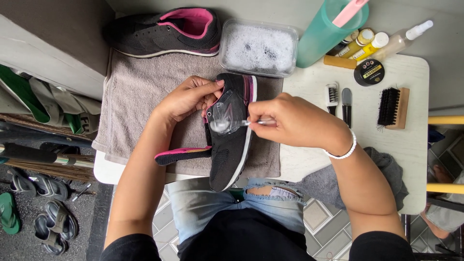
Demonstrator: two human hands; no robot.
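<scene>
A black sneaker (231,150) with pink lining lies on its side on a grey towel (140,92), toe toward me, its pink-edged tongue (182,154) pulled out to the left. My left hand (188,99) grips the heel opening. My right hand (290,121) holds a small clear-handled brush (227,124), its soapy head against the shoe's collar. The matching second sneaker (164,31) rests at the far edge of the towel.
A clear tub of foamy water (258,48) sits behind the shoe. On the white table (411,145) are a teal cup (324,34), bottles (367,44), a round tin (369,72), small brushes (338,99), a wooden brush (392,107) and a grey cloth (386,166). Sandals (48,212) lie on the floor left.
</scene>
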